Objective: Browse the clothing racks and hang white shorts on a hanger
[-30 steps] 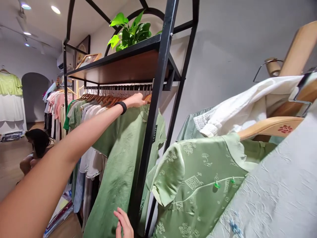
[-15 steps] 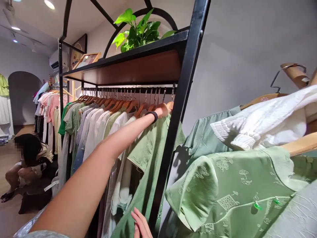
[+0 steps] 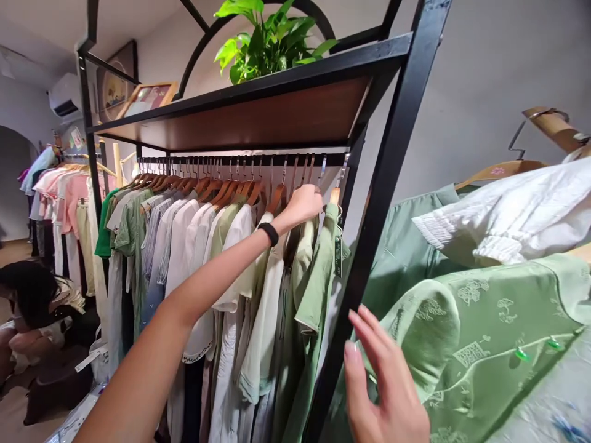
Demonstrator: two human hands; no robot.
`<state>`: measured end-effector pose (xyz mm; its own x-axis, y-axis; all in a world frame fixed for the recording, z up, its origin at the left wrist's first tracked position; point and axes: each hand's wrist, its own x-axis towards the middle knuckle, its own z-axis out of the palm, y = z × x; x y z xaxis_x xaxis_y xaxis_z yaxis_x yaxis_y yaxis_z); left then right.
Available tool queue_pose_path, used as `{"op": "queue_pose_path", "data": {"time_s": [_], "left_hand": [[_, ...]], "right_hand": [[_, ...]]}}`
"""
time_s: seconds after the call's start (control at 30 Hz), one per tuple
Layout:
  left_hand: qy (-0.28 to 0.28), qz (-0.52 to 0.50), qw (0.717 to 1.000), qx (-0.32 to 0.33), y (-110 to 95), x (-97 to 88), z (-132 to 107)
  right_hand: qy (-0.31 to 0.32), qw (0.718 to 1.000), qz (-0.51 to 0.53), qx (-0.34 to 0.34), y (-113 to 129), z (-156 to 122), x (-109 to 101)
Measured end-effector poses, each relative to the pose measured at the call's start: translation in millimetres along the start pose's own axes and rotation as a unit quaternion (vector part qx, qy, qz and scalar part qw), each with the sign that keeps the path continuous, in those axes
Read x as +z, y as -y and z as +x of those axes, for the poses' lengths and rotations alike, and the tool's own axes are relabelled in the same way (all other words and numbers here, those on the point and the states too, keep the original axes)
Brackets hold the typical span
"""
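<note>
My left hand [image 3: 305, 202] reaches across to the rail and is closed round the top of a clothes hanger just below the hooks; its fingertips are partly hidden. Right of it hangs a light green short-sleeved garment [image 3: 318, 277] on a wooden hanger [image 3: 335, 195], with a dark tag [image 3: 338, 257] at its edge. A black band [image 3: 268, 234] circles my left wrist. Low in front, my right hand [image 3: 385, 391] holds nothing, its fingers apart. It is beside the black rack post [image 3: 392, 154] and overlaps a patterned green top [image 3: 480, 332] in view.
Many garments [image 3: 184, 246] hang left along the rail. Above it, a shelf [image 3: 258, 120] carries a leafy plant [image 3: 272, 46] and a framed picture [image 3: 148, 98]. White clothing [image 3: 512, 212] hangs at right. A seated person [image 3: 32, 314] is at lower left, near another clothes rack [image 3: 69, 203].
The view has shifted closer to the rack. My left hand now sits left of the light green garment, with a gap between them. My right hand has risen further into view.
</note>
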<state>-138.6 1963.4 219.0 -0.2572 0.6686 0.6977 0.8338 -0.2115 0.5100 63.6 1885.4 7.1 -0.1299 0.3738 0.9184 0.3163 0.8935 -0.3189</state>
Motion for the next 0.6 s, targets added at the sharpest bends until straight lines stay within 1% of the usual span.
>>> {"op": "queue_pose_path", "data": {"time_s": [0.07, 0.1, 0.17, 0.23, 0.27, 0.33, 0.4, 0.47, 0.5, 0.53, 0.6], "left_hand": [[0.015, 0.004, 1.000, 0.012, 13, -6.8, -22], [0.021, -0.012, 1.000, 0.009, 20, -4.8, -36], [0.016, -0.055, 0.998, 0.008, 35, 8.7, -67], [-0.028, -0.089, 0.995, 0.025, 50, 31.6, -102], [-0.060, -0.097, 0.993, 0.034, 58, 45.0, -119], [-0.119, -0.090, 0.988, 0.034, 75, 72.9, -150], [-0.145, -0.063, 0.987, 0.020, 93, 98.4, -173], [-0.140, -0.032, 0.990, 0.003, 111, 117.9, -189], [-0.130, -0.021, 0.991, -0.007, 120, 124.6, -195], [-0.117, -0.017, 0.993, -0.018, 128, 129.4, -200], [-0.089, -0.025, 0.994, -0.053, 142, 133.8, -211]], "right_hand": [[0.018, 1.000, 0.012, 0.006, 8, 28, 14], [0.035, 0.999, 0.015, 0.009, 10, 40, 24], [0.065, 0.998, 0.003, 0.007, 9, 57, 46], [0.089, 0.995, -0.041, 0.008, 4, 65, 63], [0.103, 0.992, -0.070, 0.009, 1, 66, 69], [0.140, 0.980, -0.138, 0.016, -4, 62, 73], [0.192, 0.958, -0.212, 0.035, -6, 54, 70], [0.251, 0.929, -0.265, 0.067, -7, 44, 67], [0.281, 0.916, -0.272, 0.087, -8, 38, 67], [0.312, 0.905, -0.267, 0.110, -10, 30, 68], [0.368, 0.887, -0.220, 0.170, -17, 12, 74]]}}
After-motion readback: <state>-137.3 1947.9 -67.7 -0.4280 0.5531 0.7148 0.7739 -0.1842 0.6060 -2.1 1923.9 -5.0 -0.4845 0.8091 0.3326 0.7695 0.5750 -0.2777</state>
